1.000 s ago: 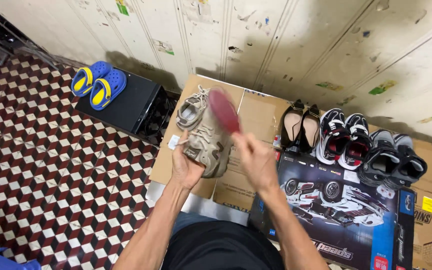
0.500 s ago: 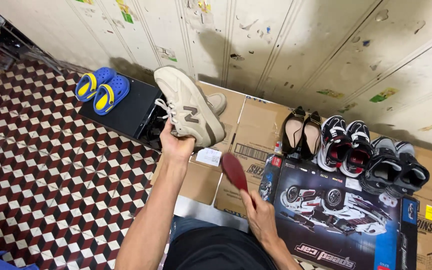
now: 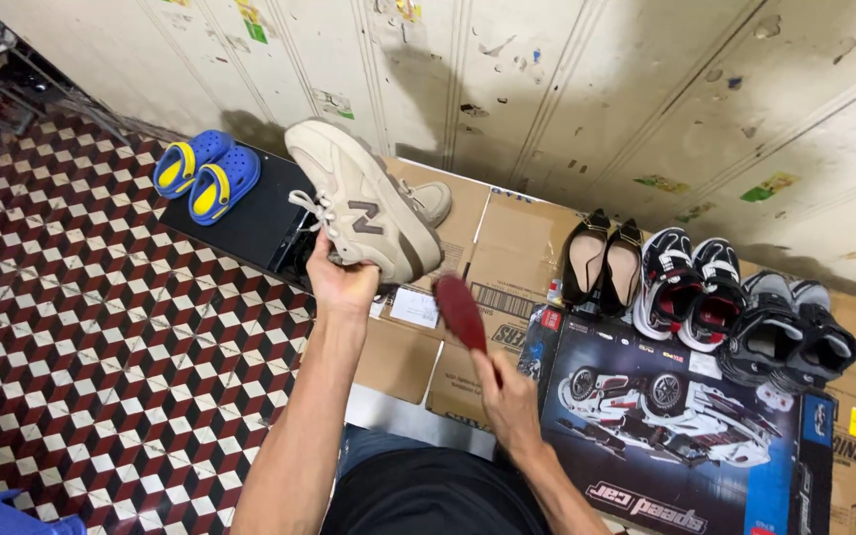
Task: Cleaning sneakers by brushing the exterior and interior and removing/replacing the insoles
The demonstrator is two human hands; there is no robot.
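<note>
Flattened cardboard (image 3: 507, 248) under shoe pairs (image 3: 691, 282), box (image 3: 676, 426).

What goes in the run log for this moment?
left hand: holds beige sneaker raised | right hand: holds red brush below it

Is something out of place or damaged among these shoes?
The beige sneaker is split from its pair: the left hand holds it up, while its mate lies behind it on the cardboard. The other pairs stand side by side. The wall has peeling paint.
</note>
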